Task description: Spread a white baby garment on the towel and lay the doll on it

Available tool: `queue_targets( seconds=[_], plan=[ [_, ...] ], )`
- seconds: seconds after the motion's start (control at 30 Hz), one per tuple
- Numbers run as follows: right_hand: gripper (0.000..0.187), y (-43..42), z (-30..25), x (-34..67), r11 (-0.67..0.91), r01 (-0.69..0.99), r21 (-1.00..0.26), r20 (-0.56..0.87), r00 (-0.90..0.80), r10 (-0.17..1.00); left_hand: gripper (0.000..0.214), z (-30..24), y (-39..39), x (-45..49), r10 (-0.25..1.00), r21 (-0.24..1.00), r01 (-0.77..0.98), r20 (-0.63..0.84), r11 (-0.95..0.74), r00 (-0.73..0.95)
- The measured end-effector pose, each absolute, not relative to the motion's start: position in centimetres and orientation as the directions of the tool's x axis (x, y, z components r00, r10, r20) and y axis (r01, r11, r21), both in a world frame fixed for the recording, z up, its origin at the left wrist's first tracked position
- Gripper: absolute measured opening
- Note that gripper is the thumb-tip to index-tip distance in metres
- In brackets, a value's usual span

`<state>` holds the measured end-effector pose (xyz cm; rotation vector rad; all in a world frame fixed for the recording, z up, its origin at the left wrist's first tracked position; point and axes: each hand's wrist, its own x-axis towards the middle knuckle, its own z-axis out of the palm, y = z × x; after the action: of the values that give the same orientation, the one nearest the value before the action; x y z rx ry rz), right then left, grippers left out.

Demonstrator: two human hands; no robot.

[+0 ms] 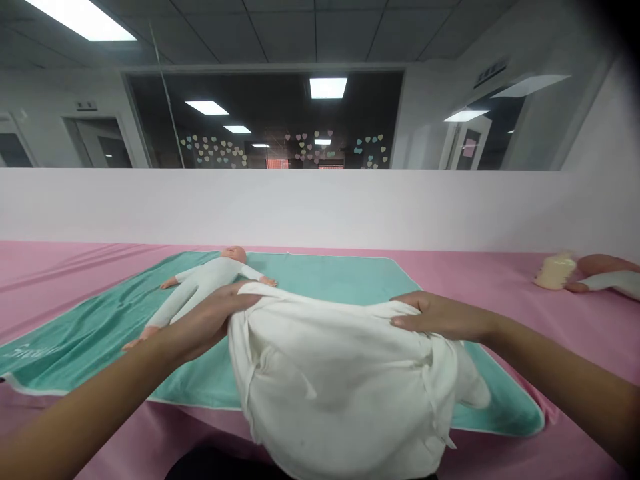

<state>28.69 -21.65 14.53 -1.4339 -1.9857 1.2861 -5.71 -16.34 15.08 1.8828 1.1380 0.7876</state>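
The left hand [213,320] is closed on the upper left edge of a white cloth garment [340,387], thumb on top and fingers tucked under the fabric. The right hand [440,317] lies on the garment's upper right edge with fingers bent over it, pinching the cloth. The garment hangs between the two hands and drapes toward the person, its lower part bulging and a thin tie dangling below the right hand. Just beyond the left hand, a baby doll [200,287] in a white suit lies on its back on a teal mat [345,277], one arm reaching close to the left hand's fingertips. The mat is spread over the pink surface [500,280]. Well off beyond the right hand stand a pale bottle [554,272] and part of a second doll [607,275].
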Motion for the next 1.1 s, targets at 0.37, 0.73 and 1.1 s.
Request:
queue_targets(
  seconds=[0.37, 0.73, 1.1],
  plan=[
    [0.047, -10.2, 7.7, 32.2, 0.032, 0.874, -0.485, -0.352, -0.229, 0.908, 0.045, 7.1, -3.4, -5.4, 0.864, -0.123, 0.862, 0.050, -0.492, 0.500],
    [0.024, 3.8, -3.0, 30.2, -0.204, 0.977, 0.055, 0.354, 0.171, 0.919, 0.028, -1.6, 10.9, 1.7, 0.968, -0.028, 0.984, 0.179, -0.176, 0.178],
    [0.051, 1.4, -5.9, 23.6, 0.251, 0.937, -0.244, 0.245, -0.191, 0.951, 0.036, -5.7, 4.7, 7.7, 0.807, 0.089, 0.810, 0.205, -0.579, 0.554]
  ],
)
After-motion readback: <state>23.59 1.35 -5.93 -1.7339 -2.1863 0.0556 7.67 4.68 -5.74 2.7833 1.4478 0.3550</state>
